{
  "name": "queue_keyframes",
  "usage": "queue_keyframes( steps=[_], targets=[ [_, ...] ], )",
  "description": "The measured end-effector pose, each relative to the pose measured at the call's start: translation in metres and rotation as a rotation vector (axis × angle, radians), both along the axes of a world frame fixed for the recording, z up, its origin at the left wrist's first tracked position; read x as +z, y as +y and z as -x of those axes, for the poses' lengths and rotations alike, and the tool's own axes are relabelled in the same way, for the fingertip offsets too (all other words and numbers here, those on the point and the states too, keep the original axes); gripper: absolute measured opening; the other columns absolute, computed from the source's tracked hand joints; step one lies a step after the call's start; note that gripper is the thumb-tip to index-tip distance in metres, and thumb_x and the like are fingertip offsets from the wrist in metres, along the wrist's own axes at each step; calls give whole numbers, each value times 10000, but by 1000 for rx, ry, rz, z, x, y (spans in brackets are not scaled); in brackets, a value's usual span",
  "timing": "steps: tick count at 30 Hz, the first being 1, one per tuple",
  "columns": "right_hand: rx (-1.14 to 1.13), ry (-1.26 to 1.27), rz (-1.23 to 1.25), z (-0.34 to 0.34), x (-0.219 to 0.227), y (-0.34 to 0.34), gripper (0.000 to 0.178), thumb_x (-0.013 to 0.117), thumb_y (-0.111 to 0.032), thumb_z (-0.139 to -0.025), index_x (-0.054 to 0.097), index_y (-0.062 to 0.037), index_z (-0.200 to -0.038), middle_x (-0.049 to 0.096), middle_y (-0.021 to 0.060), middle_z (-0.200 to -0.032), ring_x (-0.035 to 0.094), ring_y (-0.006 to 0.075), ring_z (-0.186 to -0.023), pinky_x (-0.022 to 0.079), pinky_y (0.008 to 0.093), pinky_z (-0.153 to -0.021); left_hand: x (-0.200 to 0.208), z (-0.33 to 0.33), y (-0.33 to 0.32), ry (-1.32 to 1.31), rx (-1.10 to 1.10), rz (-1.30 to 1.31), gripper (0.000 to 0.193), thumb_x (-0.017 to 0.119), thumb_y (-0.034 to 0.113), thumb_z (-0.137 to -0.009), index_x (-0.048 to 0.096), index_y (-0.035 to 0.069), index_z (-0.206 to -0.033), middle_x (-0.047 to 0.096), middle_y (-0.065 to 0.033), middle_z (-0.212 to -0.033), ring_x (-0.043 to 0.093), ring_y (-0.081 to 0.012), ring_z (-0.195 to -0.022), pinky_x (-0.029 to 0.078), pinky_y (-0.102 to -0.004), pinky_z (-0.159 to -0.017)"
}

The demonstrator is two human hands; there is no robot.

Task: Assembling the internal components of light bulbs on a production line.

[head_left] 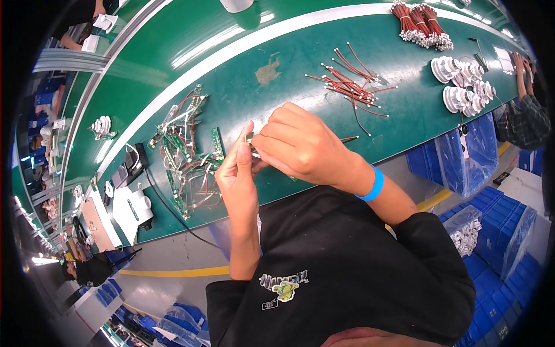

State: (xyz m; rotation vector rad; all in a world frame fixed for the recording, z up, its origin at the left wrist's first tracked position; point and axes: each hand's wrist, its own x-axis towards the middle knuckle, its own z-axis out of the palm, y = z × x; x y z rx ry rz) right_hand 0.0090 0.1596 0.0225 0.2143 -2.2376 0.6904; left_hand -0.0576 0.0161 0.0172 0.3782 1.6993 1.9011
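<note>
My left hand [236, 168] is closed, thumb and fingers pinching a small part, apparently a circuit board [250, 137], of which only a sliver shows. Against it, the closed fingertips of my right hand [298, 141] meet the left ones; whatever they grip is hidden. From behind my right hand a red wire end [350, 139] with a white tip sticks out; I cannot tell whether it is held. Left of my hands lies a tangle of green circuit boards [173, 144] with wires. Beyond my right hand, loose red-and-black wire leads [352, 87] with white connectors are spread on the green table [231, 87].
Bundled wire leads [422, 26] lie at the far right, near white stepped round parts [462, 81]. A black device [130, 168] with a cable and a white device [139, 209] stand at the left. Blue bins [491, 225] fill the right floor. A co-worker's hands [520, 69] show far right.
</note>
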Motion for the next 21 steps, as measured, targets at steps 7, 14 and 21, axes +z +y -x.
queue_keyframes(
  steps=[7, 14, 21],
  targets=[
    [-29, 5, 19, 2, -6, -5, 209, 737, -36, -653, 635, 6, -830, 586, 69, -773, 556, 228, -714, 452, 356, -644, -1, -8, 6, 106, 71, 78, 459, 495, 299, -1040, 530, -34, -1354, 426, 83, -740, 373, -10, -649, 274, -180, -557],
    [25, -104, 323, -6, -9, 12, 195, 725, -71, -771, 691, -33, -960, 658, 98, -888, 611, 269, -836, 496, 359, -748, 0, 2, 6, 69, -12, 10, 393, 495, 211, -1031, 533, -23, -1345, 653, -155, -1120, 659, -164, -878, 584, -294, -720],
    [-282, -524, 746, -97, -30, 1, 555, 776, -72, -788, 551, -8, -1291, 658, 130, -1095, 635, 188, -954, 507, 308, -873, -4, 12, -18, 6, -40, -11, 414, 446, 199, -1039, 423, -16, -1393, 641, -241, -1103, 701, -259, -840, 548, -277, -544]
  ],
)
